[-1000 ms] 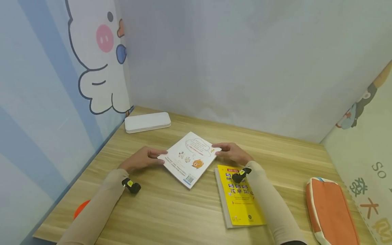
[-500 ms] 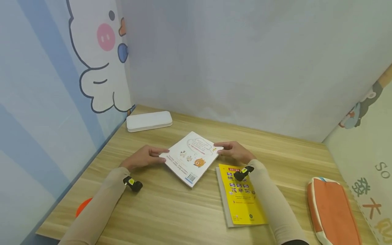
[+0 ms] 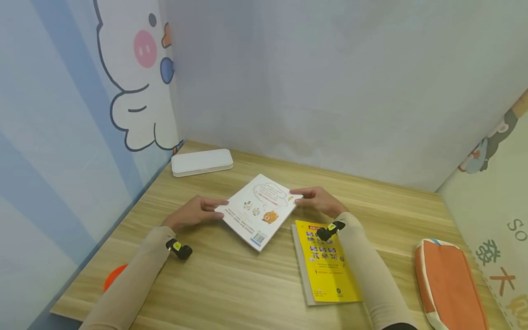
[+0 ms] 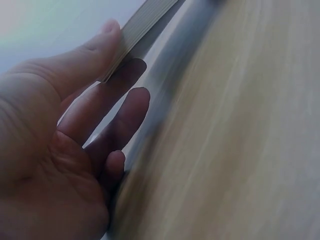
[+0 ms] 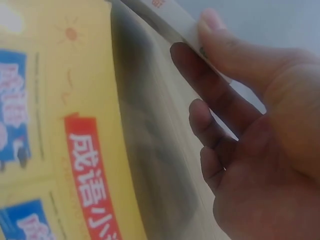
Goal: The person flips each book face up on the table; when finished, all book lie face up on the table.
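Observation:
A white book (image 3: 257,211) with cartoon animals and a barcode on its cover lies between both hands, turned cornerwise. My left hand (image 3: 194,211) pinches its left corner, thumb on the cover and fingers beneath, as the left wrist view shows at the page edges (image 4: 145,32). At the opposite corner my right hand (image 3: 321,200) grips it the same way; in the right wrist view the thumb (image 5: 225,45) is on top and the forefinger under the spine. Below the right wrist is a yellow book (image 3: 326,275), partly covered by the sleeve.
A white flat case (image 3: 202,162) stands at the back left of the wooden table (image 3: 214,293). An orange pencil pouch (image 3: 449,284) is at the right. Part of an orange-red round object (image 3: 113,276) shows behind the left sleeve. Printed walls enclose the table's back and sides.
Both hands keep hold of the white book, which has barely moved. The whole scene shifts slightly to the right in view.

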`<state>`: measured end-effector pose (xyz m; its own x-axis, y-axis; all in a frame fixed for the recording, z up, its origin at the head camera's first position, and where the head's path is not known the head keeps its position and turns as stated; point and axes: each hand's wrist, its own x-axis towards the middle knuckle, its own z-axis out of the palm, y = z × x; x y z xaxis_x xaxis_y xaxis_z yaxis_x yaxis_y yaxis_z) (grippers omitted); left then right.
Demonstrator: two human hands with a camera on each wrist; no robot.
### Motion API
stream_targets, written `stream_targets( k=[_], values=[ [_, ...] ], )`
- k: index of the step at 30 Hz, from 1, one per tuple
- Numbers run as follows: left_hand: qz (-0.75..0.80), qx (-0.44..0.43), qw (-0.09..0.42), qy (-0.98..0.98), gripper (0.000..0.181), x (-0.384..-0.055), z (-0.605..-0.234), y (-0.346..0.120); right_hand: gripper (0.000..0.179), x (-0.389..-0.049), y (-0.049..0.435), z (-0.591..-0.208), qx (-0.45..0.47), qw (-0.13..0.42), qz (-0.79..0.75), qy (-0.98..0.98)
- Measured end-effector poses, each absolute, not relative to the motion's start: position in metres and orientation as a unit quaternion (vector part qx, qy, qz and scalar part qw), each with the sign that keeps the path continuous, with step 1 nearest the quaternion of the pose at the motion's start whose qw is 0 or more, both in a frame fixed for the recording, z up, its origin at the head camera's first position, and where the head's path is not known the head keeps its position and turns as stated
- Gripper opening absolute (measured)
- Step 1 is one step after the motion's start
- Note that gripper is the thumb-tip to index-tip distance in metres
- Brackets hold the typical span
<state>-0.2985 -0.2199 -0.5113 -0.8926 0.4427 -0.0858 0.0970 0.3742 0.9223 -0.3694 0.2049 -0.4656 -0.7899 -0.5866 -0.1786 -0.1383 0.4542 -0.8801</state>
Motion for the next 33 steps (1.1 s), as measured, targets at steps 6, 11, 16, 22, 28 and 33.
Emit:
stream_targets(
  k=[6, 11, 16, 22, 28, 33],
  values=[
    [0.534, 0.165, 0.16, 0.813, 0.053, -0.299, -0.51, -0.219, 0.05, -0.37, 0.205, -0.462, -0.221, 0.232, -0.461, 0.827],
    [0.541, 0.164, 0.153, 0.811, 0.052, -0.301, -0.509, -0.22, 0.048, -0.373, 0.206, -0.456, -0.232, 0.226, -0.464, 0.824],
    [0.542, 0.176, 0.154, 0.807, 0.052, -0.299, -0.511, -0.22, 0.045, -0.371, 0.205, -0.454, -0.232, 0.231, -0.47, 0.82],
    [0.536, 0.178, 0.155, 0.811, 0.053, -0.296, -0.514, -0.222, 0.046, -0.369, 0.205, -0.453, -0.228, 0.235, -0.47, 0.82],
    [0.538, 0.175, 0.159, 0.809, 0.054, -0.299, -0.511, -0.223, 0.047, -0.372, 0.204, -0.442, -0.223, 0.235, -0.471, 0.821],
    [0.539, 0.173, 0.166, 0.807, 0.053, -0.296, -0.51, -0.225, 0.047, -0.373, 0.201, -0.442, -0.227, 0.24, -0.465, 0.822]
  ],
)
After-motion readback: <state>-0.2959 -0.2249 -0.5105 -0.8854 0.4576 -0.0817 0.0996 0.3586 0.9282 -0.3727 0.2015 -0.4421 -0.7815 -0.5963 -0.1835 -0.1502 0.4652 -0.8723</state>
